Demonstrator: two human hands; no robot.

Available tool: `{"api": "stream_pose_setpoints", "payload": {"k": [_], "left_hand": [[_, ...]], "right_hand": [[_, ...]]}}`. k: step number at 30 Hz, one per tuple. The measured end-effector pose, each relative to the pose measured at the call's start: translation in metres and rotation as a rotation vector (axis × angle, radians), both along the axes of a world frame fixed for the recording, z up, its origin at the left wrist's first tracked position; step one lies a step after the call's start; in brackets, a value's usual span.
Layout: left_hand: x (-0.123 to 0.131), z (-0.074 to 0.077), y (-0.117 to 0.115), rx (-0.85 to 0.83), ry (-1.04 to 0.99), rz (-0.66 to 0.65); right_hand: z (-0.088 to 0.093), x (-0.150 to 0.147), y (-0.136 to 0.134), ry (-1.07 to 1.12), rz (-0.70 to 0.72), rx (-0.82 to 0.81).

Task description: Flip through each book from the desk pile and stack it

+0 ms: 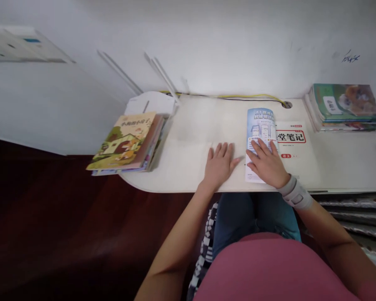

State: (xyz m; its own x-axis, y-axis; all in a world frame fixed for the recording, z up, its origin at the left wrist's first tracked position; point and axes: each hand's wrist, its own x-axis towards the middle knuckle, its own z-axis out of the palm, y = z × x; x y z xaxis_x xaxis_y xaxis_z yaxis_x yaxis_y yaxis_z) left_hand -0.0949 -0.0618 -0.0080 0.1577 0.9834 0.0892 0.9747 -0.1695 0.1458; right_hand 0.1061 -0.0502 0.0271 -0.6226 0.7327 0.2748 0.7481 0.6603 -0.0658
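Left grip lay palm down on table, fingers spread, nothing held; light steadying seemed enough. Just rightward lay printed sheet; smoothing it seemed to want even pressure. Sheet looked blue at far end, paler near. Right grip splayed flat on it, clasping nothing. Sheet's right edge overlapped white book.

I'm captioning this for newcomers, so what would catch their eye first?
The right hand, with a grey band at its wrist, lies on a blue-and-white page over a white book. The left hand rests on the white desk beside it. Off to the left, a yellow book tops a stack at the desk's end.
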Motion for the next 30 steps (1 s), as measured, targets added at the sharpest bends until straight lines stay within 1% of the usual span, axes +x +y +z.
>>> {"api": "stream_pose_setpoints", "payload": {"k": [4,8,14,20,22,23,25,26,27,28,30], "left_hand": [[0.001,-0.001,0.000,0.037,-0.067,0.040],[-0.002,-0.001,0.001,0.044,-0.118,0.051],[-0.004,-0.001,0.001,0.060,-0.177,0.079],[0.001,-0.001,-0.001,0.039,-0.096,0.066],[0.001,0.000,-0.002,0.022,-0.068,0.058],[0.001,0.000,-0.002,0.012,-0.055,0.051],[0.001,0.001,-0.002,-0.006,-0.034,0.030],[0.001,0.001,-0.002,-0.010,-0.029,0.019],[0.001,0.001,-0.003,-0.010,-0.028,0.009],[0.001,0.002,-0.003,-0.010,-0.030,0.001],[0.002,0.003,-0.003,-0.012,-0.039,-0.005]], "right_hand": [[-0.006,-0.019,0.001,-0.010,-0.038,0.025],[-0.015,-0.035,0.001,0.006,-0.052,-0.004],[-0.021,-0.043,-0.001,0.014,-0.068,-0.045],[-0.023,-0.044,-0.009,-0.058,-0.021,-0.089],[-0.018,-0.041,-0.011,-0.061,0.020,-0.133],[-0.013,-0.038,-0.010,-0.062,0.071,-0.166],[0.001,-0.030,-0.001,-0.053,0.191,-0.222],[0.009,-0.025,0.008,-0.038,0.233,-0.236],[0.015,-0.019,0.019,-0.011,0.228,-0.222],[0.020,-0.014,0.034,0.017,0.189,-0.188],[0.023,-0.005,0.067,0.071,0.061,-0.132]]}}
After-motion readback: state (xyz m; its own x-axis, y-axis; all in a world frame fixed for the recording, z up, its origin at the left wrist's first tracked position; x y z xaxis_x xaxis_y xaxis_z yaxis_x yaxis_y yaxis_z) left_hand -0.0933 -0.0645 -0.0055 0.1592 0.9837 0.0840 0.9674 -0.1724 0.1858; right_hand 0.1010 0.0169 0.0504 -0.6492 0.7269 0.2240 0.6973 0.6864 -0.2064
